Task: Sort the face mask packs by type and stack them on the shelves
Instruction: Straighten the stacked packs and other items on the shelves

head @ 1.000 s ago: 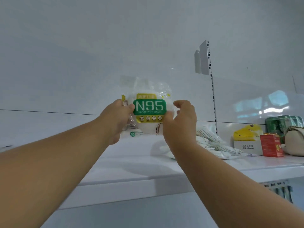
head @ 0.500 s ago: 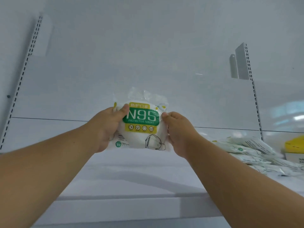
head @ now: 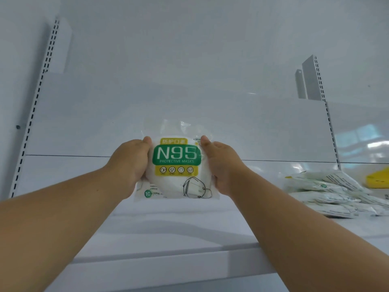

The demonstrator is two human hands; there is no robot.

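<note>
**N95 mask pack held in both hands above a white shelf**

Two bare forearms enter from the lower corners of the frame and converge toward the centre. Beneath them, across the lower part of the frame, runs the front edge of a white shelf.

At centre frame both hands hold one N95 mask pack, a clear plastic bag with a green "N95 Protective Masks" label facing the camera and a line drawing of a mask near its bottom edge. The left hand grips the pack's left edge, thumb tip curled over the front near the top. The right hand grips the right edge the same way. The hands are apart, with the pack between them and equally near each. The pack stands upright, its face tilted toward the viewer and its bottom edge level, low over the shelf surface; whether it touches the shelf cannot be told. Setting it down flat would probably mean tipping the top backward.

Further back at the right edge, a loose pile of white mask packs lies on the same shelf, well apart from the held pack, with something yellow behind it. The white back panel with slotted uprights closes the scene.
</note>
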